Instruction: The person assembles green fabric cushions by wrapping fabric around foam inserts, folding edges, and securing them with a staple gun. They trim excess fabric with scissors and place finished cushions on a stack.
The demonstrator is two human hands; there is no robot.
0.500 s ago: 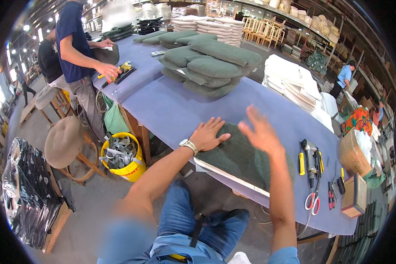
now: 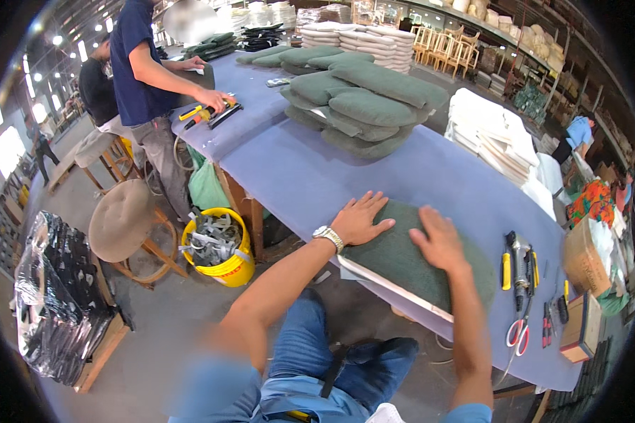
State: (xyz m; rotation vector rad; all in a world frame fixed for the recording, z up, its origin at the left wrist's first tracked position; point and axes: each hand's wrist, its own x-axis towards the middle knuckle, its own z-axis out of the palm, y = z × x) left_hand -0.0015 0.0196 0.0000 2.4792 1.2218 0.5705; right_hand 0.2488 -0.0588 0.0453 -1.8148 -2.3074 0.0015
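Note:
A dark green upholstered cushion [image 2: 402, 271] lies flat at the near edge of the table, its pale edge strip facing me. My left hand [image 2: 360, 220], with a metal watch at the wrist, rests flat on its left end, fingers spread. Over the middle of the cushion is my right hand [image 2: 439, 243], fingers stretched out and slightly blurred; whether it touches the fabric I cannot tell. Neither hand grips anything. Farther back, a pile of similar green cushions [image 2: 367, 109] sits on the table.
On the blue-covered table [image 2: 317, 166], a staple gun [image 2: 521, 264], scissors [image 2: 517, 337] and small hand tools lie to the right, beside a box [image 2: 581, 328]. A yellow bucket [image 2: 234, 271] of scraps stands on the floor at left. Across the table's far left, a co-worker [image 2: 144, 77] holds a yellow tool.
My right hand has come down from its raised position toward the cushion. My left hand stays on the cushion. The whole view has shifted, and the co-worker's hand has moved slightly with the tool.

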